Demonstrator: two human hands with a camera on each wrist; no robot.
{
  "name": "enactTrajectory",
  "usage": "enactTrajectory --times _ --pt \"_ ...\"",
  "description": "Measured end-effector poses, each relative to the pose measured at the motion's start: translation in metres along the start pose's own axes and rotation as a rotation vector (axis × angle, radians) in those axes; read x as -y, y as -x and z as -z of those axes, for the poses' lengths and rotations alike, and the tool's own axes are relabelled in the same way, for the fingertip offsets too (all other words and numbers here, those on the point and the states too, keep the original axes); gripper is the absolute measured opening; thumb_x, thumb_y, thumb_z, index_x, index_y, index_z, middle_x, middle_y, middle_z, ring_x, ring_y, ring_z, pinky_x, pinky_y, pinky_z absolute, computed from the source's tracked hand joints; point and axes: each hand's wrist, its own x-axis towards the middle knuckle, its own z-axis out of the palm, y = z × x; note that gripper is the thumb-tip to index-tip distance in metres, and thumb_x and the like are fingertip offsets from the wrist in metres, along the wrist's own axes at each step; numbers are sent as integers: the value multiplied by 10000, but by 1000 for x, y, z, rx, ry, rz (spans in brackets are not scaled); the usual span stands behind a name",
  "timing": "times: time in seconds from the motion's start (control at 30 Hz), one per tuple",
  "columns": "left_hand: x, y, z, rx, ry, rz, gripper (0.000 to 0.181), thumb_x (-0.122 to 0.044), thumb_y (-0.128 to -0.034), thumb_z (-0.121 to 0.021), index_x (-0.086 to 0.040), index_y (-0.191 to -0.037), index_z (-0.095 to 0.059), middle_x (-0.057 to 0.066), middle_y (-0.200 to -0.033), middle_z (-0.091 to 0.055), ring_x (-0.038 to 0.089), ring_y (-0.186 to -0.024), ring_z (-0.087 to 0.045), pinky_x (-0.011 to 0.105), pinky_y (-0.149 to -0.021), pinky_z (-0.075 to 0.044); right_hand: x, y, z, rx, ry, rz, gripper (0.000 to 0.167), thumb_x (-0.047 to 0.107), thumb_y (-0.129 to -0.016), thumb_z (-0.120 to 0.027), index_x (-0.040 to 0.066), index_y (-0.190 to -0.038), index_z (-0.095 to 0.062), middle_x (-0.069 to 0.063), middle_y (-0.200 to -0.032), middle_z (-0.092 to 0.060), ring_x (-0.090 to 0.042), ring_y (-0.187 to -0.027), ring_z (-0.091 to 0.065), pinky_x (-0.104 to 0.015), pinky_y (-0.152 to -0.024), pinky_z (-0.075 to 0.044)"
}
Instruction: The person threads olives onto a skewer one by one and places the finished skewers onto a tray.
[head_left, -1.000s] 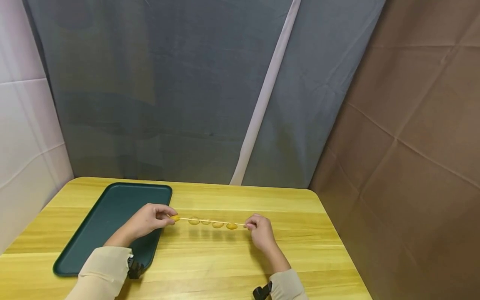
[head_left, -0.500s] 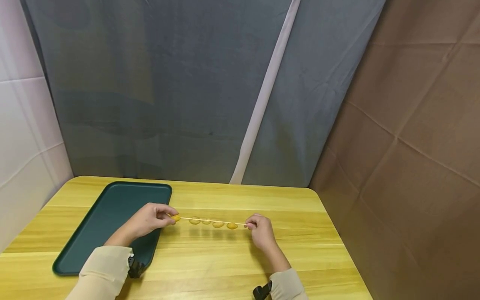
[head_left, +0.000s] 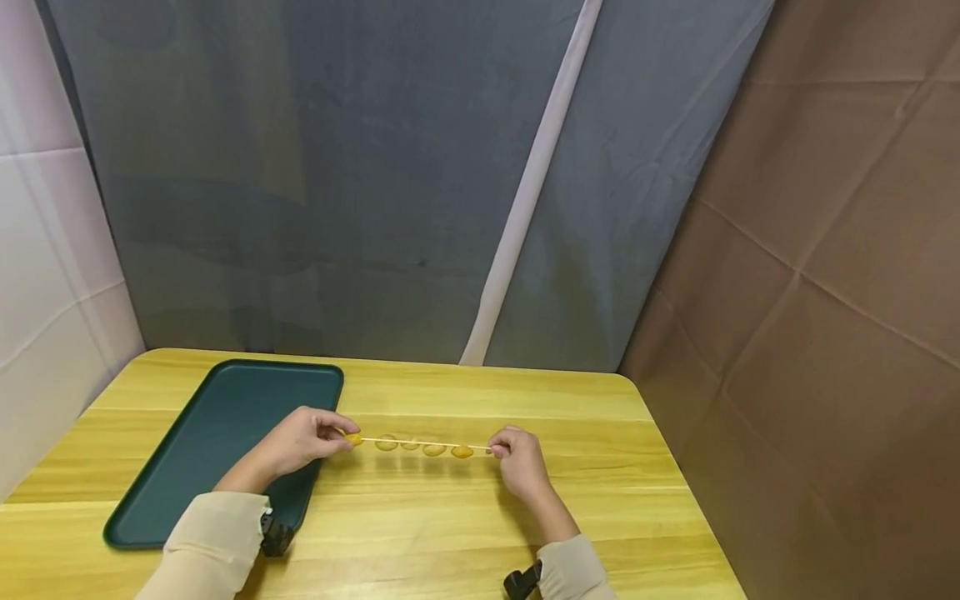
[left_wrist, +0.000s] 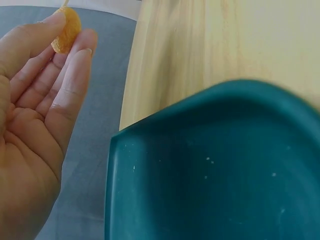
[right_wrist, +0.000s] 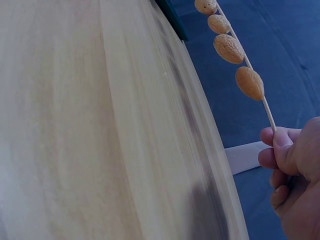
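Observation:
Between my two hands, above the table, a thin wooden skewer (head_left: 420,442) runs nearly level. Several small oval, wrinkled orange-yellow pieces (right_wrist: 250,83) hang along it, spaced apart; their kind is unclear. My left hand (head_left: 298,442) pinches another oval piece (left_wrist: 68,31) at the skewer's left end, between thumb and fingers, with the skewer coming out of its top in the left wrist view. My right hand (head_left: 521,462) pinches the bare right end of the skewer with thumb and index finger, the other fingers curled in. The skewer's left tip is hidden.
A dark green tray (head_left: 202,450) lies on the left of the wood-grain table (head_left: 420,542), under the left forearm. Small light specks lie in it. Grey, white and brown cloth hangs around the table's back and sides.
Both hands keep their grip and hold the skewer almost still. The left hand has drifted very slightly right, and the head view has tilted a little.

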Motion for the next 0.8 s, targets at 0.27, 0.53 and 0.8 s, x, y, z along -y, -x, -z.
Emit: enactTrajectory --times 0.27,0.53,0.8 --pt "1 1 -3 -3 -40 7 234 -101 -888 -783 17 -1089 -762 54 -940 -747 222 -815 -687 254 -664 -537 1 0 0 4 29 23 154 -65 -914 -671 52 -844 -745 10 -839 -655 -128 -767 -611 -249 -672 -540" --pt "-1 2 -6 12 -4 8 235 -82 -881 -786 31 -1086 -760 77 -943 -754 251 -817 -687 257 -667 -541 2 2 0 1 46 44 169 -86 -896 -685 55 -819 -738 24 -820 -646 -114 -749 -594 -247 -656 -526" --pt "-4 5 -9 19 -11 15 240 -91 -882 -787 28 -1089 -763 69 -933 -756 240 -821 -685 263 -670 -545 2 3 -2 17 58 45 139 -65 -908 -681 39 -849 -752 36 -821 -644 -136 -756 -619 -243 -661 -536"
